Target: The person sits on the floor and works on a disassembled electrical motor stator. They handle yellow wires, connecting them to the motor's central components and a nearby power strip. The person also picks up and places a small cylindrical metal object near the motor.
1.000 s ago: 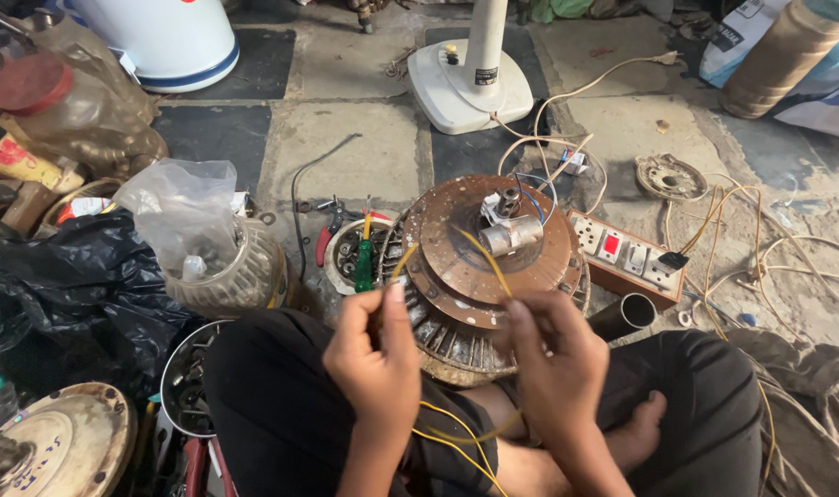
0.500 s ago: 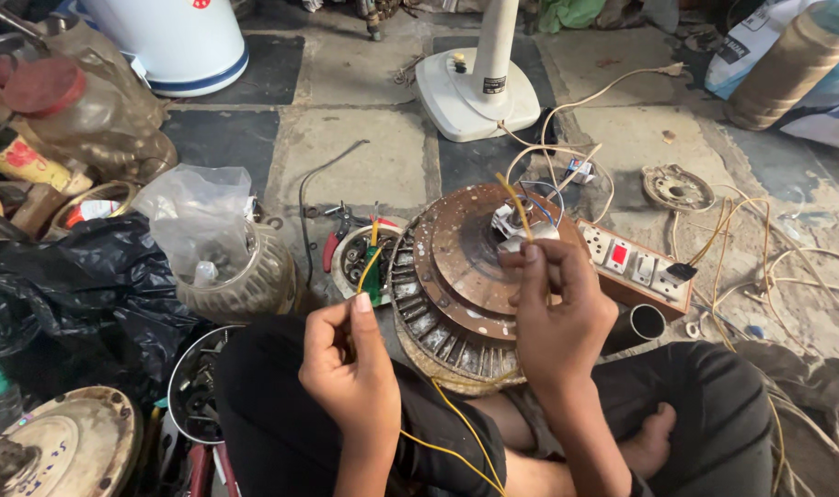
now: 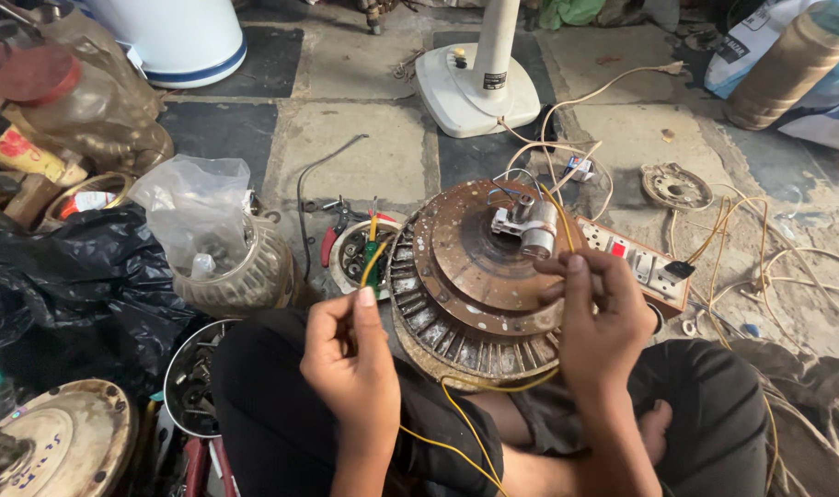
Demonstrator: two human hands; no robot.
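Yellow wire (image 3: 475,433) pinched in both hands (image 3: 350,359) (rusty fan motor (image 3: 465,276) on cluttered stone floor (image 3: 364,156)).

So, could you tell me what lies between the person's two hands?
In the head view, the round rusty-brown metal fan motor lies between the left hand and right hand, resting on the lap. Each hand pinches a thin yellow wire.

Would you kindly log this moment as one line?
left hand: pinching yellow wire | right hand: pinching same wire by fan motor | motor: on lap, rusty | switch box: beside motor
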